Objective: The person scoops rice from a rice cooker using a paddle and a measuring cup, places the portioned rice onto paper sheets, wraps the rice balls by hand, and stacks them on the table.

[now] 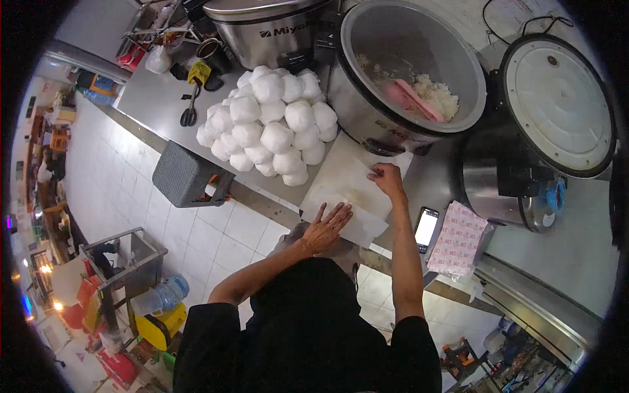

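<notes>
My left hand lies with its fingers spread on pale paper sheets at the counter's front edge. At the upper right of the sheets, my right hand has its fingertips pinched on a sheet's edge. Left of the sheets rises a big pile of round white wrapped bundles. Behind them stands an open cooker holding white rice and a pink paddle.
A phone and a pink-printed packet lie at the right. Beyond is a second pot with a round lid. A closed cooker stands at the back left. A grey stool is on the floor left of the counter.
</notes>
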